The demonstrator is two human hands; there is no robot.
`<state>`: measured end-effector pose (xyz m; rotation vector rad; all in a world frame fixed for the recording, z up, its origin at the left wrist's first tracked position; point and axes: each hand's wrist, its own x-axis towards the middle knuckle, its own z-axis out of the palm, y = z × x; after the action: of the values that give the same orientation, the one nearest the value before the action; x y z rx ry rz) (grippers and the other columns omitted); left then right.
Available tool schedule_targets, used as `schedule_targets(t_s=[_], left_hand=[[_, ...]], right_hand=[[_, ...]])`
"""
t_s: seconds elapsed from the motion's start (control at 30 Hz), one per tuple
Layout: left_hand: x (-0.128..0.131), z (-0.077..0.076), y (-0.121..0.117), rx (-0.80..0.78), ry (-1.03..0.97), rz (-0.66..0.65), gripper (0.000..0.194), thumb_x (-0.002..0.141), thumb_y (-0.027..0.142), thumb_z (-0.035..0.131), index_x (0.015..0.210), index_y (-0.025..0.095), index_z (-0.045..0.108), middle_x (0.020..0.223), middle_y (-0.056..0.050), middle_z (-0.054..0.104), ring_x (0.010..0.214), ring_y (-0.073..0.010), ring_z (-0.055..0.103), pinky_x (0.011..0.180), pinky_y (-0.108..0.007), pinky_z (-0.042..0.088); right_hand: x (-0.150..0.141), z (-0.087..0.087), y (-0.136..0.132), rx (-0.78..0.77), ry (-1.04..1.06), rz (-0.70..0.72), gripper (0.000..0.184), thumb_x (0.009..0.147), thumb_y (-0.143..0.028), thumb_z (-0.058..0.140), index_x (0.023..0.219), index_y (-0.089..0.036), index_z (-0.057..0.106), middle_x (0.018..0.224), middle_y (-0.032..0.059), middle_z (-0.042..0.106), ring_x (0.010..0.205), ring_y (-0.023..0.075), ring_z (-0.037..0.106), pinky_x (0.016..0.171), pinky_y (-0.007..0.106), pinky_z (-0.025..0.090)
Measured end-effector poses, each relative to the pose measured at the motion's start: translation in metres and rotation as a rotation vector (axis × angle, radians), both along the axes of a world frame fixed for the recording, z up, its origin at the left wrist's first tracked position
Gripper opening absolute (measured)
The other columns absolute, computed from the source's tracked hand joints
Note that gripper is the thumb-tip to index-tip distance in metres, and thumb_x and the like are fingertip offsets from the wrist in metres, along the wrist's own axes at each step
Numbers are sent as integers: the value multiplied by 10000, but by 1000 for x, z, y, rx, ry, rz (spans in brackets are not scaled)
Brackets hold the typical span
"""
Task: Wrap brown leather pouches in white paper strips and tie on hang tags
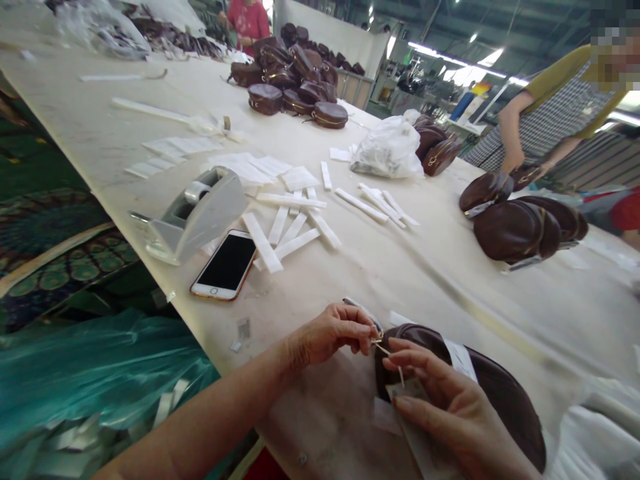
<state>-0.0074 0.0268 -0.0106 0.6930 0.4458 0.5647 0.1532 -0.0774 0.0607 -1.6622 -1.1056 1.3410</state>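
Note:
A dark brown leather bag (505, 393) with a white strip (460, 360) around it lies on the table in front of me. At its left end my left hand (340, 331) is closed, thumb and fingers pinching a small gold-coloured metal fitting (376, 339). A thin pale string (401, 375) runs from there toward a pale hang tag (411, 393). My right hand (450, 400) grips this tag between thumb and fingers, over the bag's near side. Part of the tag and bag is hidden behind the right hand.
A tape dispenser (200, 213) and a phone (225, 265) lie left, beside loose white strips (295, 227). Brown bags are piled at the far side (300, 73) and right (520, 230). A plastic bag (387, 148) stands mid-table. A co-worker (545, 100) handles bags at right.

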Motion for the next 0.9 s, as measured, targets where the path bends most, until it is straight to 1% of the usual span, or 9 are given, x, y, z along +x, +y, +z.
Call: schedule_targets(t_s=[0.1, 0.23, 0.3, 0.43, 0.57, 0.67, 0.77, 0.83, 0.9], left_hand=[[0, -2, 1, -9, -19, -5, 295, 599, 311, 747, 765, 76, 679, 603, -54, 624, 500, -103, 561, 471, -175, 364], [1, -5, 3, -73, -106, -6, 304, 584, 246, 692, 834, 72, 697, 719, -113, 685, 477, -148, 606, 423, -188, 423], [2, -6, 4, -92, -135, 6, 290, 573, 203, 683, 841, 95, 705, 774, -118, 698, 456, -146, 608, 404, -185, 442], [-1, -5, 2, -68, -92, -38, 282, 563, 161, 734, 841, 123, 714, 914, -125, 697, 428, -121, 592, 389, -177, 453], [-7, -2, -4, 37, -60, -139, 510, 541, 237, 827, 1028, 186, 682, 1082, -127, 652, 486, -129, 608, 437, -213, 476], [-11, 4, -12, 296, 16, -95, 605, 571, 347, 844, 1125, 217, 637, 1008, -107, 679, 723, -194, 645, 596, -253, 491], [-12, 14, -22, 817, 113, 89, 529, 646, 369, 808, 1127, 233, 636, 1109, -94, 647, 1001, -238, 582, 852, -339, 441], [-11, 19, -29, 1111, 153, 156, 487, 718, 356, 757, 1168, 247, 606, 1172, -76, 619, 1046, -232, 558, 943, -360, 369], [-9, 22, -35, 1300, 243, 185, 439, 794, 334, 676, 1208, 239, 569, 1148, -66, 630, 1003, -227, 566, 922, -356, 352]], right_hand=[[6, -11, -14, 64, -101, 5, 274, 636, -343, 761, 876, -220, 716, 1267, 123, 556, 1226, 304, 474, 985, 381, 424], [16, -19, -32, 68, -133, 40, 288, 676, -333, 734, 947, -236, 715, 1281, 127, 540, 1051, 274, 610, 814, 316, 540], [16, -18, -36, 59, -133, 27, 274, 677, -322, 737, 941, -249, 721, 1282, 118, 546, 1042, 267, 616, 792, 294, 548], [6, -11, -35, 121, -67, -132, 187, 649, -344, 761, 806, -245, 742, 1151, 91, 644, 1112, 258, 573, 910, 279, 485], [-3, -12, -29, 94, 40, -241, 223, 679, -418, 728, 781, -220, 739, 1083, 81, 675, 1048, 251, 603, 927, 295, 469], [-5, -14, -25, 67, 108, -213, 271, 697, -437, 710, 838, -206, 729, 1082, 83, 674, 1036, 261, 606, 920, 326, 470], [-10, -14, -21, 25, 237, -183, 306, 701, -424, 713, 922, -213, 709, 1042, 75, 680, 999, 254, 617, 842, 320, 505], [-17, -10, -18, 14, 292, -136, 338, 712, -419, 704, 989, -226, 693, 1040, 66, 675, 966, 240, 624, 790, 310, 520], [-22, -6, -15, 29, 333, -60, 369, 718, -424, 695, 1037, -239, 680, 1059, 59, 665, 987, 240, 612, 804, 322, 513]])
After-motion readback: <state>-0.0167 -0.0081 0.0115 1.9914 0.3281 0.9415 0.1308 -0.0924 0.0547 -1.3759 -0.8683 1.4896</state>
